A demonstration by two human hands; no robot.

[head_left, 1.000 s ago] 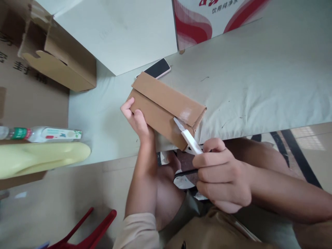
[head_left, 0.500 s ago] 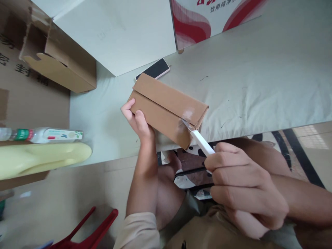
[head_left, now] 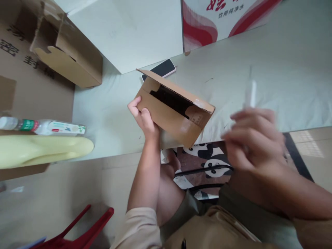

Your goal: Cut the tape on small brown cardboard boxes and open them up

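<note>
My left hand (head_left: 144, 117) grips the left end of a small brown cardboard box (head_left: 171, 116), thumb on its near face. The box is tilted over the table's near edge, and its long flap stands partly lifted, showing a dark inside. Clear tape glints on the box's right end. To the right, apart from the box, my right hand (head_left: 255, 136) is closed around a white utility knife (head_left: 252, 93), blade pointing up and away. Motion blurs the hand and the knife. Behind the box lies a phone (head_left: 164, 68), its lower left corner partly covered by the flap.
A large white box (head_left: 129, 34) and a red-and-white water carton (head_left: 202, 27) stand at the back. An open cardboard box (head_left: 80, 65), a plastic bottle (head_left: 59, 127) and a pale yellow object (head_left: 46, 148) are at left. Below is a red plastic frame (head_left: 88, 228).
The knife has left the box's seam and swung up and right in my right hand. The box flap, closed before, now stands partly lifted. My left hand keeps its grip.
</note>
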